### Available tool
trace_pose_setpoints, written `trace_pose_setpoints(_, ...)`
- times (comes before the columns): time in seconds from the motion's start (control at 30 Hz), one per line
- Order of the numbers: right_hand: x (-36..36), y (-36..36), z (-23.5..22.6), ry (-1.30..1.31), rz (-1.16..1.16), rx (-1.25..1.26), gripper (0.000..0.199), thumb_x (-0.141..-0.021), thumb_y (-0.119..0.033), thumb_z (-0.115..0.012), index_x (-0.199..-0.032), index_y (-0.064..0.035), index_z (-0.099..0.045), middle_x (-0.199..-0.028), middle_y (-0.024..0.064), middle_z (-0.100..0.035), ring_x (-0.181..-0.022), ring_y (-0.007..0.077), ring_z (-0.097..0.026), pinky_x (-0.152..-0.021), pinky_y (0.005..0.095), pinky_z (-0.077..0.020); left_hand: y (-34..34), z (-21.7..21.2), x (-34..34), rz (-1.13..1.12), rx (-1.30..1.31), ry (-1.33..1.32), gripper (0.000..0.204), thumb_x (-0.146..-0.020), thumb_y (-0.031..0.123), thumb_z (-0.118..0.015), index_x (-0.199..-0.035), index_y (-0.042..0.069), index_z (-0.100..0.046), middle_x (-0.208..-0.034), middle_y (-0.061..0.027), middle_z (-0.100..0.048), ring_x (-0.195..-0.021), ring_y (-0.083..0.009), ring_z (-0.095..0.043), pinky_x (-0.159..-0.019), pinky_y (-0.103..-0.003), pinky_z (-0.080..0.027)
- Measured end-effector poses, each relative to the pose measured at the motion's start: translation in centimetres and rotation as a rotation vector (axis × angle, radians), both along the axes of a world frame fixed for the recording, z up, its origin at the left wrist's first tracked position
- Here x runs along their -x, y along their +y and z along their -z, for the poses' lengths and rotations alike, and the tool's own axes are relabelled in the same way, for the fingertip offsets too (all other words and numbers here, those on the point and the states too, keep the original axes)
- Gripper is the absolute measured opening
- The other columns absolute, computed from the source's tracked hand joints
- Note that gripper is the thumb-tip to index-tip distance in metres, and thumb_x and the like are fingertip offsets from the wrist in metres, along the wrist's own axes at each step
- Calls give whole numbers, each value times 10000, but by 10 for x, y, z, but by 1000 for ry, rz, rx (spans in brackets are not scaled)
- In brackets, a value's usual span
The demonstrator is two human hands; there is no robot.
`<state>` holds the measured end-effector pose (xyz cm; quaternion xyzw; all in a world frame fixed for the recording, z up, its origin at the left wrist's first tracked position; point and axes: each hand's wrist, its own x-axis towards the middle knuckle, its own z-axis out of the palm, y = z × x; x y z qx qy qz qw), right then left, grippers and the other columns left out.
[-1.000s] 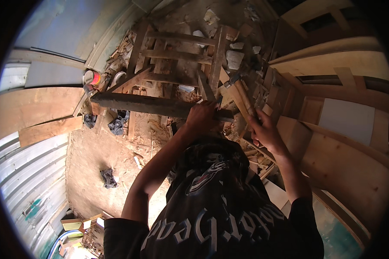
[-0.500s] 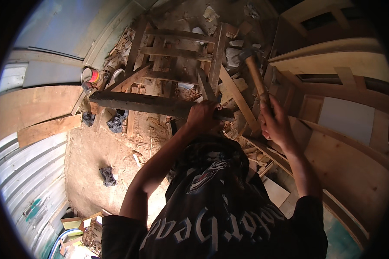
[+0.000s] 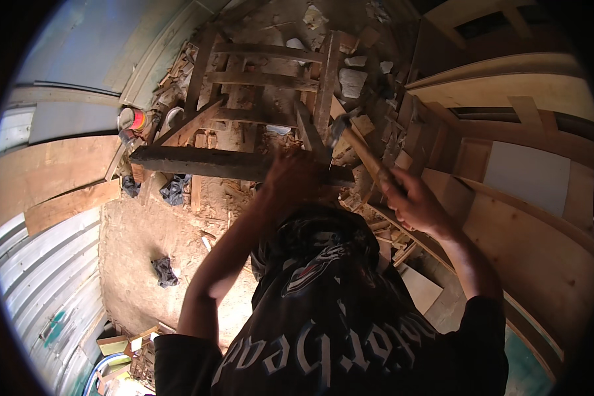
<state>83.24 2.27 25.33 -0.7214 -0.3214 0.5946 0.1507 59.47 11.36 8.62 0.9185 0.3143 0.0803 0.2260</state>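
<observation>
My right hand (image 3: 417,201) is closed round the wooden handle of a hammer (image 3: 365,152). The hammer's dark metal head is up beside the right end of a thick dark wooden beam (image 3: 201,162). On that end of the beam rests my left hand (image 3: 293,173), its fingers curled together. What they pinch, if anything, is lost in shadow and blur. The beam runs crosswise in front of me and forms the near side of a rough wooden frame (image 3: 264,80), with slats across its far part and slanting braces at both sides.
Wood scraps, chips and stones (image 3: 353,83) litter the ground around the frame. Cans (image 3: 133,119) stand at the left, near black plastic bags (image 3: 173,190). Plywood cabinet-like pieces (image 3: 528,165) line the right side. Corrugated metal sheet (image 3: 39,290) walls the lower left.
The hammer has swung down and leftward, its head now closer to the beam's right end. My right hand has lowered slightly. My left hand has shifted a little left along the beam.
</observation>
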Motion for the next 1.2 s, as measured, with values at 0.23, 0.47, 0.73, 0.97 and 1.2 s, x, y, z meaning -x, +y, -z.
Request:
trace_pose_setpoints(0.23, -15, 11, -5, -68, 11, 70, 395, -1000, -300, -532, -1310, -67, -455, -641, -39, -445, -413, 31, -376, -342, 223, -333, 29, -1, 19, 70, 224, 357, 961, -568, 800, -694, -1076, -13, -634, -1083, -167, -655, -1075, -323, -631, -958, -526, -433)
trace_pose_setpoints(0.47, -17, 53, -2, -5, 326, -311, 312, -1007, -342, -495, -1126, -54, -491, -710, 36, -511, -575, 111, -520, -498, 286, -478, 33, -8, 15, 48, 262, 392, 900, -525, 753, -753, -1008, -1, -669, -1037, -146, -675, -1074, -326, -623, -960, -458, -428)
trace_pose_setpoints(0.73, -26, 29, -1, -30, 228, 59, 340, -1003, -377, -516, -1253, -150, -471, -677, -34, -440, -453, 17, -359, -360, 205, -323, 31, -8, 18, 28, 233, 322, 833, -537, 702, -780, -1010, 23, -683, -1007, -115, -692, -1090, -284, -614, -983, -457, -404)
trace_pose_setpoints(0.97, -14, -5, 5, 114, 256, 103, 292, -1018, -390, -476, -1143, -128, -496, -615, -58, -373, -430, 19, -315, -353, 204, -301, 42, -24, 11, 93, 410, 511, 882, -607, 718, -726, -1120, 13, -602, -1162, -154, -628, -1170, -301, -570, -1080, -507, -333)
trace_pose_setpoints(1.2, -20, -15, 11, 125, 377, -57, 292, -1017, -397, -469, -1036, -106, -467, -613, -44, -376, -421, 27, -337, -342, 224, -316, 40, -25, 14, 70, 328, 422, 903, -554, 729, -752, -1068, -1, -619, -1111, -171, -642, -1113, -309, -608, -1062, -496, -358)
